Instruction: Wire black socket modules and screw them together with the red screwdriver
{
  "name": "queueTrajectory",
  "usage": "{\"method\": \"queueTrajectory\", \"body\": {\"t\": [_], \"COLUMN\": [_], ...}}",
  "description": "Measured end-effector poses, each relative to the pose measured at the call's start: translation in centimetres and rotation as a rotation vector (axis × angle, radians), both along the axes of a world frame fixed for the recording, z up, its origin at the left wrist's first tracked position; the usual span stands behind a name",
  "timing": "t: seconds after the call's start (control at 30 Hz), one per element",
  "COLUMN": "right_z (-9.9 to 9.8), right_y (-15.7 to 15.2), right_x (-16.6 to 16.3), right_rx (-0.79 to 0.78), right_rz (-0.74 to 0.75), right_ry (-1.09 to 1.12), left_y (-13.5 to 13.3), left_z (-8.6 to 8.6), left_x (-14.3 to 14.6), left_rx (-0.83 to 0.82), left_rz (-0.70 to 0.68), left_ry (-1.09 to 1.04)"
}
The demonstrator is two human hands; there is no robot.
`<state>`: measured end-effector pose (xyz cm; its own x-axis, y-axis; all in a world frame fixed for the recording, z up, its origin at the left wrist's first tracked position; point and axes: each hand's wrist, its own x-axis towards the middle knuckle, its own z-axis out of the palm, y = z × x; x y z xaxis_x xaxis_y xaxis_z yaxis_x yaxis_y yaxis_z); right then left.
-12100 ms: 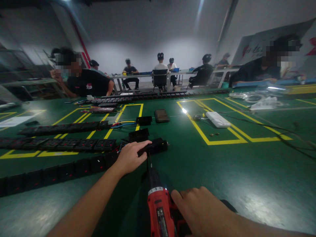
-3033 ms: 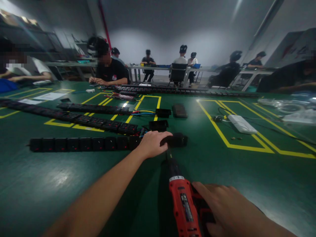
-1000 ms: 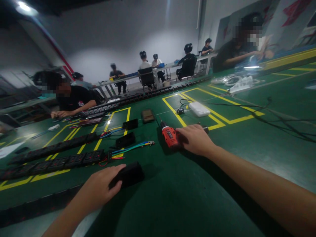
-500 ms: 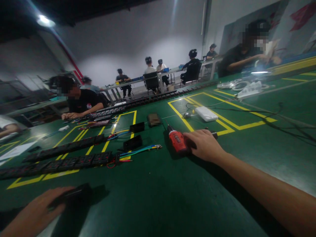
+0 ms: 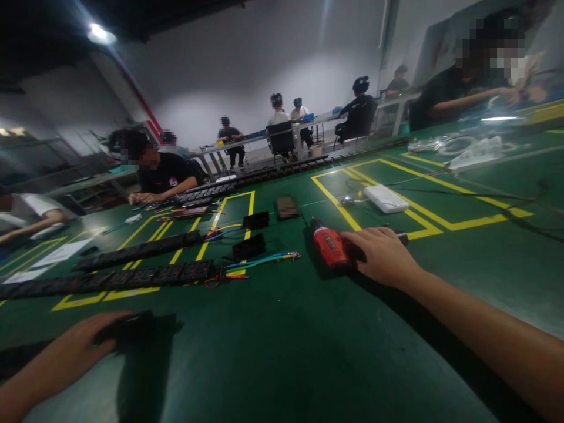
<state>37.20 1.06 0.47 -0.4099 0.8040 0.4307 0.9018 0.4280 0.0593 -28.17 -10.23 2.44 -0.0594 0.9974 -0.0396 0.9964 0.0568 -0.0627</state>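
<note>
Gripping a black, box-shaped, plastic-looking end piece (image 5: 137, 325) with the left hand (image 5: 79, 342), toward the near edge of the green bench (image 5: 264, 352), left part. Fingers closed over the top of it. Can't tell whether lifted or touching down; dark shadow just right of it. Partly hidden behind the left wrist: a black segmented strip (image 5: 20, 355).

Holding a red-and-black cordless drill (image 5: 331, 247) with the right hand (image 5: 381, 255), fingers curled round the handle, right of mid-bench. Pointing bit toward the far edge, slightly left. Can't tell how firm, fingertips hidden.

Between the hands, farther toward the far edge: two black, long socket-like strips (image 5: 154, 275), roughly parallel. Out of the nearer one's right end: blue, green and yellow wires (image 5: 268, 258), tips well short of the drill. Just beyond those wires: two small black rectangular boxes (image 5: 249, 247). Beyond the drill: brown square block (image 5: 286, 208), left; white rounded rectangular box (image 5: 386, 198), right. Past the far edge, left: person in black shirt (image 5: 165, 171).
</note>
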Motion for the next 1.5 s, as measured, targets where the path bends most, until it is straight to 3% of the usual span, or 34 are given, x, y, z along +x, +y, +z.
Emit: {"method": "queueTrajectory", "body": {"t": [0.1, 0.3, 0.5, 0.63, 0.77, 1.1, 1.5], "right_z": [-0.1, -0.1, -0.1, 0.0, -0.1, 0.0, -0.1], "right_y": [0.2, 0.3, 0.2, 0.2, 0.2, -0.1, 0.1], "right_x": [0.0, 0.1, 0.0, -0.1, -0.1, -0.3, -0.3], "right_rx": [0.006, 0.013, 0.006, -0.007, -0.016, -0.021, -0.016], "right_rz": [0.005, 0.005, -0.009, -0.012, -0.006, -0.013, -0.025], "right_ry": [-0.006, -0.021, -0.036, -0.035, -0.024, 0.0, -0.002], "left_y": [0.4, 3.4, 8.6, 11.8, 13.2, 12.0, 9.1], "left_z": [1.9, 4.3, 3.9, 3.2, 3.2, 3.8, 4.4], "left_x": [3.7, 11.3, 15.3, 16.4, 17.1, 18.3, 23.3], "left_rx": [-0.048, -0.048, 0.026, -0.073, -0.153, -0.145, -0.184], "left_rz": [-0.018, -0.155, -0.348, -0.34, -0.341, -0.373, -0.543], "left_ry": [-0.111, -0.064, 0.042, 0.146, 0.209, 0.245, 0.162]}}
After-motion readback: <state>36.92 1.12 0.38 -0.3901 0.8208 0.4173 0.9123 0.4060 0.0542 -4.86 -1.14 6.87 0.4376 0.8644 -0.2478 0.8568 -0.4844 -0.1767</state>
